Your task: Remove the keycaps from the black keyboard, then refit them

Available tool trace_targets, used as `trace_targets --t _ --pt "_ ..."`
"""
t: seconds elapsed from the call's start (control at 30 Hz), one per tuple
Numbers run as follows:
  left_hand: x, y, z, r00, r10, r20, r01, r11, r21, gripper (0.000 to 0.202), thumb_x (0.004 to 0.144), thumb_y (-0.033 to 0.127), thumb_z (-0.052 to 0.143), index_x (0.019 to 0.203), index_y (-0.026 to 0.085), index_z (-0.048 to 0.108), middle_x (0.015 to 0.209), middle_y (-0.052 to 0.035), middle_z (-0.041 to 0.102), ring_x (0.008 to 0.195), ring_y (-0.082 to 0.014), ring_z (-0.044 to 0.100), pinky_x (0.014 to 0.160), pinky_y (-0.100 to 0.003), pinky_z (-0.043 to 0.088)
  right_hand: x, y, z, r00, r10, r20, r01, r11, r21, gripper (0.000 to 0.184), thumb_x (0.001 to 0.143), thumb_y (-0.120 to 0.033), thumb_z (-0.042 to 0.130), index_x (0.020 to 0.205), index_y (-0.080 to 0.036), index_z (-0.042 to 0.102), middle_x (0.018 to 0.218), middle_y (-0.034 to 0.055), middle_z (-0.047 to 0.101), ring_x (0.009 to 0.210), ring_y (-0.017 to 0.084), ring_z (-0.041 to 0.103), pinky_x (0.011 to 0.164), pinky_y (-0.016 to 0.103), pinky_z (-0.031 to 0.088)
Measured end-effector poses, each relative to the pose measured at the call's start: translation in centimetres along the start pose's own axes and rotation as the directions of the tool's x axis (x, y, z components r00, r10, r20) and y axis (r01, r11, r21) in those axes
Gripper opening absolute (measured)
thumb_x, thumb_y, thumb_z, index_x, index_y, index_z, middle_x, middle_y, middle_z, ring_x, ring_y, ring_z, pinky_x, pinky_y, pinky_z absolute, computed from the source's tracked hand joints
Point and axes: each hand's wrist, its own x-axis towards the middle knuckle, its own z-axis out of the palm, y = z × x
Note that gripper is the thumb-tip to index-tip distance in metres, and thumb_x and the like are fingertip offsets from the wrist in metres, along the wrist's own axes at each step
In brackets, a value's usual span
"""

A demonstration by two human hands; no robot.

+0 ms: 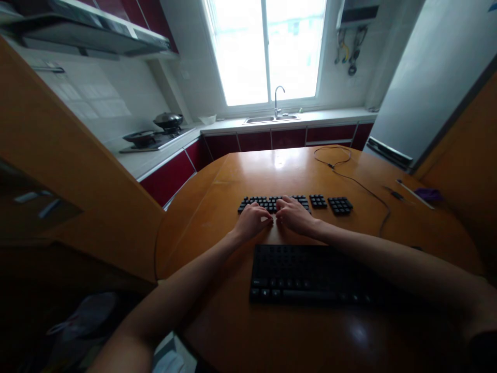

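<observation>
Loose black keycaps lie in keyboard-like rows on the wooden table. A smaller keycap group and a number-pad group sit to their right. My left hand and my right hand meet at the near edge of the main rows, fingers bent and closed in a pinch. Anything between the fingertips is too small to make out. Nearer to me lies a black keyboard, its right part under my right forearm. Several keycaps show in its lower left rows; the upper part looks dark and bare.
A thin cable runs across the right of the wooden table. Near it are a white stick, a small dark tool and a purple cloth. Beyond stand a counter with a sink, pans on a stove and a fridge.
</observation>
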Motion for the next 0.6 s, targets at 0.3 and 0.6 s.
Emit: trace_targets --t 0.3,0.6 --pt "0.2 0.6 -0.8 0.998 -0.003 -0.066 0.001 0.999 -0.036 0.009 0.085 0.029 0.074 0.079 0.027 0.080 0.081 0.0004 0.078 0.080 -0.0201 0.064 0.080 -0.035 0.047 -0.4 1.6 -0.8 0.996 -0.031 -0.083 0.033 0.999 0.032 0.012 0.088 -0.020 0.072 0.099 -0.020 0.077 0.106 0.0085 0.070 0.106 0.025 0.051 0.090 0.036 0.037" --pt "0.3 0.6 -1.0 0.995 -0.014 -0.099 0.010 0.999 -0.036 0.009 0.085 0.032 0.074 0.080 0.026 0.080 0.079 -0.0014 0.078 0.079 -0.0198 0.065 0.081 -0.037 0.047 0.2 0.6 -1.3 0.983 -0.178 0.045 0.179 0.983 -0.035 0.014 0.093 -0.014 0.062 0.087 -0.017 0.074 0.090 0.0093 0.074 0.105 0.025 0.054 0.094 0.039 0.033"
